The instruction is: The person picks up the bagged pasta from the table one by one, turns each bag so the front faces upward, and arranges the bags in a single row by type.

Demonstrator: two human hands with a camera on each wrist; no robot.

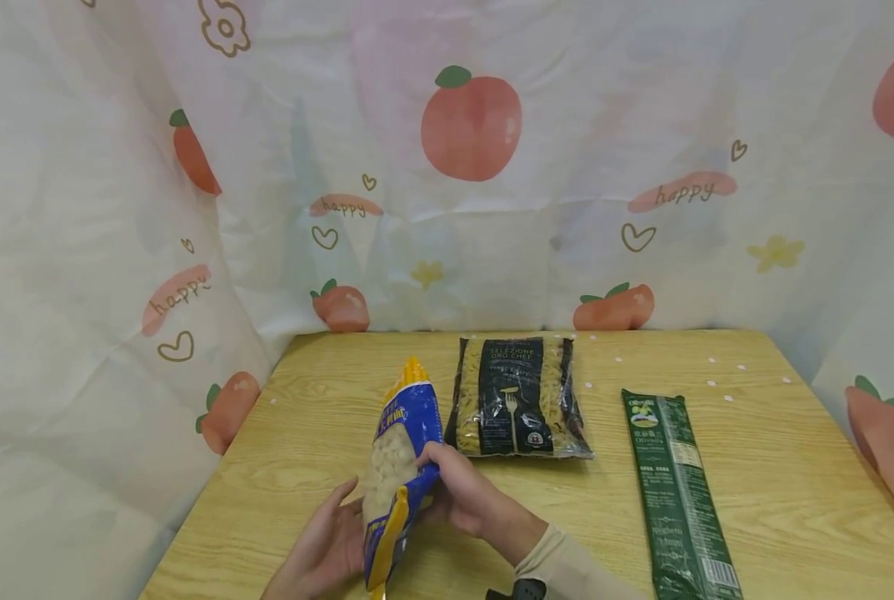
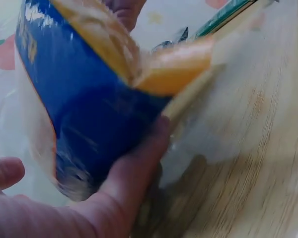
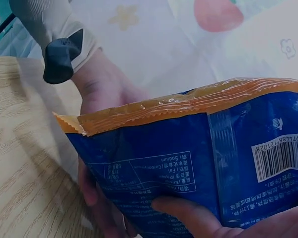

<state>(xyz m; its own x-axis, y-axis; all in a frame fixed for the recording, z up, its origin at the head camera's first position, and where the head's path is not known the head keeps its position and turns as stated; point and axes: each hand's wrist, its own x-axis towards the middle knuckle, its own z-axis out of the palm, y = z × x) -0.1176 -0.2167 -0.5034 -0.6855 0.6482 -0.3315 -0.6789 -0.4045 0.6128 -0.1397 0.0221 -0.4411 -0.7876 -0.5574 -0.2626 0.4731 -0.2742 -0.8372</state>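
Note:
A blue and yellow bag of pasta [image 1: 394, 483], its window showing pale rounded pieces, stands tilted above the wooden table. My right hand [image 1: 471, 500] grips its right side, thumb over the front near the window. On the other side, my left hand [image 1: 327, 537] supports the lower left of the bag with extended fingers; its thumb [image 2: 7, 171] stands apart from the bag in the left wrist view. The back panel with its barcode [image 3: 279, 157] faces the right wrist camera, below an orange crimped seal [image 3: 188, 106].
Behind the bag, a black-labelled clear bag of penne [image 1: 517, 400] lies on the wooden table [image 1: 566, 517]. A long green packet of spaghetti [image 1: 679, 492] lies to the right. A white curtain [image 1: 551, 100] with peach prints borders the table's back and sides.

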